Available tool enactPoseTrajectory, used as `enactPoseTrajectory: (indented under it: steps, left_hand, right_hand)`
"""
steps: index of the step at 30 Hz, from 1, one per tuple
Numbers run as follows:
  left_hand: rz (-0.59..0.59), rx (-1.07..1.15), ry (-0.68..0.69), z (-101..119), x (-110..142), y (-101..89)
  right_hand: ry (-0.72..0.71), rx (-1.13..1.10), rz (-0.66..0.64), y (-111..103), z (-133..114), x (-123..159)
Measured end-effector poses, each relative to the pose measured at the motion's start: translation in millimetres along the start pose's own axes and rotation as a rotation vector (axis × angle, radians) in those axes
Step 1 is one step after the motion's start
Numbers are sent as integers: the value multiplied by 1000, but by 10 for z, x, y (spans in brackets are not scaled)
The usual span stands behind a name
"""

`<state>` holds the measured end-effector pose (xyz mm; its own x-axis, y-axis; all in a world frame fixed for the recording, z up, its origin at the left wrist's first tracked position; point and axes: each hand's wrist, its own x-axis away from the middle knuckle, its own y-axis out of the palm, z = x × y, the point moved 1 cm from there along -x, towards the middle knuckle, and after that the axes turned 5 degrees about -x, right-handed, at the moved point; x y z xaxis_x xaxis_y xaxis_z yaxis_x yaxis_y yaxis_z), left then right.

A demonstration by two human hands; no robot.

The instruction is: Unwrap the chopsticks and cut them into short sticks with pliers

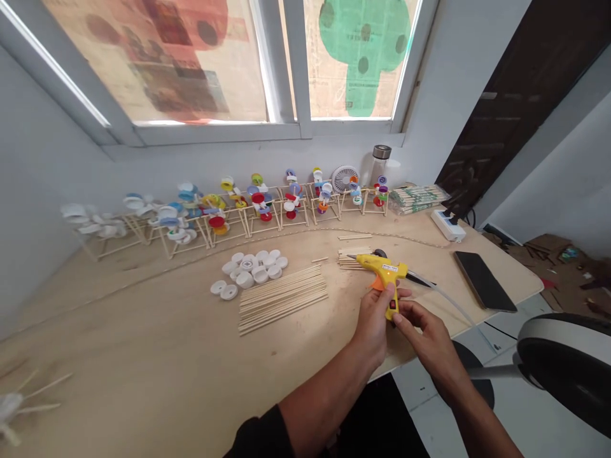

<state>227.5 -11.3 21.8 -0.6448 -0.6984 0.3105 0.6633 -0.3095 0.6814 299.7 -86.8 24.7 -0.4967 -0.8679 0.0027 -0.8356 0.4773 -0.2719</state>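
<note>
A yellow hot glue gun (390, 272) with an orange trigger is held over the table's front right, its nozzle to the left. My left hand (373, 323) is closed round its handle, thumb near the red switch. My right hand (428, 336) pinches the bottom of the handle, its fingers partly hidden behind. A clear glue stick (443, 296) sticks out of the back. Behind the gun lie short wooden sticks (352, 256) and a black-handled tool (420, 278), partly covered. Left of my hands lie a row of long thin sticks (284, 302) and a cluster of white bottle caps (245, 280).
Several stick frames with coloured cap wheels (260, 207) line the back. Near them are a small fan (345, 179), a flask (380, 164) and bagged sticks (417, 198). A power strip (447, 226) and phone (484, 280) lie right. A cord (305, 230) crosses the table.
</note>
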Motion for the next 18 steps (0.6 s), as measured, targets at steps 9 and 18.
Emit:
enactPoseTrajectory:
  steps: [9,18]
  left_hand:
    - [-58,-85,-7,-91,-188,48]
    - [-52,-754,341,25,-187,-224]
  right_hand:
    - [141,-292,49,9,74,-156]
    - [179,-349,240,-224,151,-240]
